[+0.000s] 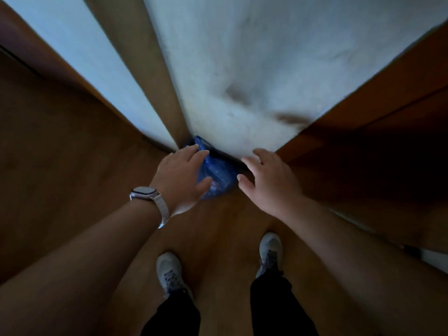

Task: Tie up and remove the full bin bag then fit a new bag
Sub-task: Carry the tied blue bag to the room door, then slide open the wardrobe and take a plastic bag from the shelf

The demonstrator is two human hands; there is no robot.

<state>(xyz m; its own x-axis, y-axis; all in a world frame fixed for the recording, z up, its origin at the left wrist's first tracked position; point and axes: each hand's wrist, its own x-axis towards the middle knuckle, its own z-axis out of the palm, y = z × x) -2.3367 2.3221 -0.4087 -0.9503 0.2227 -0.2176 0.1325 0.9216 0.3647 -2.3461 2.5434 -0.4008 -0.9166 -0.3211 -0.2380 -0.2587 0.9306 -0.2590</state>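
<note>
A blue plastic bin bag [218,174] sits on the wooden floor against the foot of a white wall corner. My left hand [180,177], with a watch on its wrist, hovers over the bag's left side with fingers spread and straight. On the bag's right, my right hand [266,177] is held with fingers spread, apart from the plastic. Neither hand holds anything. The left hand hides part of the bag, and no bin shows clearly; only a dark edge appears behind the bag.
White wall panels [266,69] and a tan strip [135,57] rise ahead. Brown wooden surfaces [363,122] flank both sides. My two feet in white shoes [169,270] stand on the wooden floor [218,238] just behind the bag.
</note>
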